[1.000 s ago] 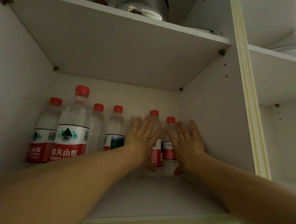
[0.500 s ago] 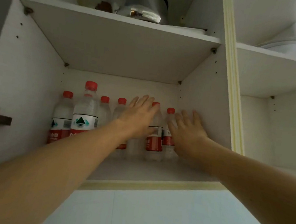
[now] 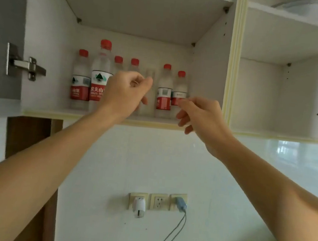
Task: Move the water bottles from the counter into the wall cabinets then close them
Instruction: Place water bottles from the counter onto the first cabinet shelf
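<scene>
Several red-capped water bottles (image 3: 164,89) stand in a row at the back of the left wall cabinet's lower shelf (image 3: 77,115); the tallest one (image 3: 100,74) is second from the left. My left hand (image 3: 125,92) hovers in front of the row's middle with loosely curled fingers and holds nothing. My right hand (image 3: 200,114) hangs just outside the shelf's front edge, fingers loosely curled and empty, beside the rightmost bottle (image 3: 180,89). Neither hand touches a bottle.
The left cabinet door is swung out of view; its metal hinge (image 3: 26,65) sticks out at the left wall. A second open cabinet (image 3: 273,96) is on the right, with dishes on its upper shelf. Wall sockets (image 3: 158,201) with plugs and a cable sit below on the tiled wall.
Both hands have pulled back out of the cabinet off the bottles and their fingers have curled loosely. The view has dropped and drawn back, showing the tiled wall and sockets.
</scene>
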### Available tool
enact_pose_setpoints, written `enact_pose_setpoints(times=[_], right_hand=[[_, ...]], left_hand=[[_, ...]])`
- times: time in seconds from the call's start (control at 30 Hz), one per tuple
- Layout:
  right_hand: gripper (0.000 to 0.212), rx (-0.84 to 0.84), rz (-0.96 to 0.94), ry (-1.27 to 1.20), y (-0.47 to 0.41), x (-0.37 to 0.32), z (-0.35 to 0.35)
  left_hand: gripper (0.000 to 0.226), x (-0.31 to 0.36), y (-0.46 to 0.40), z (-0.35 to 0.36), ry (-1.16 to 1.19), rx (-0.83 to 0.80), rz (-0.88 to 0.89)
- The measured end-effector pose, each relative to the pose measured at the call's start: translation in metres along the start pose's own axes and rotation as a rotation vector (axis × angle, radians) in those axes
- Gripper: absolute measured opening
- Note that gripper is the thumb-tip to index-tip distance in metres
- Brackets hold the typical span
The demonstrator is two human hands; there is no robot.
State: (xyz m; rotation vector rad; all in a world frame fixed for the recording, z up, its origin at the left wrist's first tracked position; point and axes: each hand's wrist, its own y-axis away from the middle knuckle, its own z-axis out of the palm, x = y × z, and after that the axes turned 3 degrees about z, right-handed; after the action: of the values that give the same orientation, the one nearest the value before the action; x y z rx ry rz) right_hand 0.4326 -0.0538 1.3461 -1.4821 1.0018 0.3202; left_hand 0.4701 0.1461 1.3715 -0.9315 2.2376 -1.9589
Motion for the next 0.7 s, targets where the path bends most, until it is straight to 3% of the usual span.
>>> enact_pose_setpoints(times=[0.2, 0.57, 0.7], right_hand=[[0.022, -0.114, 0.201, -0.181, 0.095, 0.035, -0.022], [0.020, -0.272, 0.579, -0.161, 0.276, 0.140, -0.094], [0.019, -0.295, 0.640, -0.115, 0.335, 0.164, -0.121]], left_hand=[[0.034, 0.027, 0.103, 0.027, 0.113, 0.023, -0.240], [0.032, 0.069, 0.328, 0.106, 0.225, -0.244, -0.733], [0.032, 0.084, 0.412, 0.130, 0.311, -0.421, -0.832]])
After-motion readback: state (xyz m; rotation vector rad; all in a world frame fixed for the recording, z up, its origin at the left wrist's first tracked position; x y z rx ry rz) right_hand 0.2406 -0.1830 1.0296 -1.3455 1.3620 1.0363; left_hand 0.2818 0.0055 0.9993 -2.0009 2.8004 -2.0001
